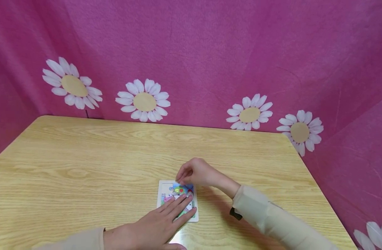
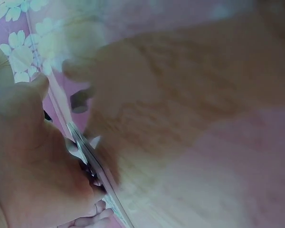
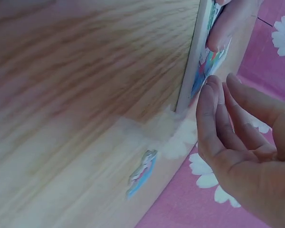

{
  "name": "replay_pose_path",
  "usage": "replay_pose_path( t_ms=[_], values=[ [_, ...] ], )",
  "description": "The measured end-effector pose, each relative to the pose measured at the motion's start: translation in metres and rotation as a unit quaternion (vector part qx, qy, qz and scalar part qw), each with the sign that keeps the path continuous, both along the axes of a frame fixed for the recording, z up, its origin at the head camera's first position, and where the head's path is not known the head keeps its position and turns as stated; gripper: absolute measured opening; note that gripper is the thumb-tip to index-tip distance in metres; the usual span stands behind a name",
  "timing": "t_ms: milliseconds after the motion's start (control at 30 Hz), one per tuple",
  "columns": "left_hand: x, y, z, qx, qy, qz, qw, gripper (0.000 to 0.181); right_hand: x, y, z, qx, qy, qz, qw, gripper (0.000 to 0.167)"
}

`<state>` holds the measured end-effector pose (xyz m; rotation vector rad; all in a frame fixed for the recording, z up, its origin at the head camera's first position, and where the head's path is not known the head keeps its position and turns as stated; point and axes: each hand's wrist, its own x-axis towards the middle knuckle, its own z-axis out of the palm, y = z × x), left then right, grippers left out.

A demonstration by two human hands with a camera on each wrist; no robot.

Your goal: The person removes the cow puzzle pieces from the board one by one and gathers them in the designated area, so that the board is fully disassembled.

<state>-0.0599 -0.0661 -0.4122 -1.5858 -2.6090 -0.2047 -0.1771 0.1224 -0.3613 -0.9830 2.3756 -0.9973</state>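
Note:
A small picture puzzle board [image 1: 195, 219] with a white frame lies flat on the table, with a pale bare patch at its top left corner. Across its lower part, my left hand [image 1: 157, 224] rests palm down, fingers straight and spread. My right hand [image 1: 198, 173] is at the board's top edge with bent fingers. In the right wrist view the thumb of this right hand [image 3: 256, 142] stands slightly apart from the fingertips, with nothing visible between them. A loose blue-edged piece [image 3: 143, 173] lies on the table there. The left wrist view shows the board [image 2: 97, 166] nearly edge-on beside my left hand [image 2: 33, 152].
The wood-grain table [image 1: 84, 156] ends at a pink curtain [image 1: 194, 52] with large white daisies, which hangs behind and on both sides. A dark object [image 1: 236, 214] shows under my right sleeve [image 1: 256, 208].

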Motion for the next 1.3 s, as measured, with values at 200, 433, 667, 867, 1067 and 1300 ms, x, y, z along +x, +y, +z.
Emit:
replay_pose_path(
  t_ms=[200,433,667,867,1067,1300],
  values=[
    [0.0,0.0,0.001,-0.001,-0.006,-0.001,1.0,0.081,0.003,-0.007,0.006,0.039,0.032,0.001,0.9987,0.003],
    [0.0,-0.001,0.001,0.012,-0.016,-0.005,0.9998,0.081,0.002,-0.015,0.009,0.073,0.041,0.002,0.9964,0.006],
    [0.0,-0.001,0.001,0.01,-0.007,-0.004,0.9999,0.083,-0.007,-0.017,0.009,0.086,-0.007,-0.009,0.9962,0.002],
    [-0.001,-0.002,0.001,0.002,-0.004,-0.001,1.0,0.085,-0.011,-0.017,0.01,0.085,-0.043,-0.02,0.9952,0.004],
    [0.0,-0.001,0.003,-0.004,-0.002,0.0,1.0,0.085,-0.013,-0.015,0.01,0.075,-0.061,-0.026,0.995,0.004],
    [0.0,-0.001,0.002,-0.003,-0.006,0.001,1.0,0.084,-0.013,-0.014,0.01,0.059,-0.077,-0.033,0.9948,0.005]
  ],
)
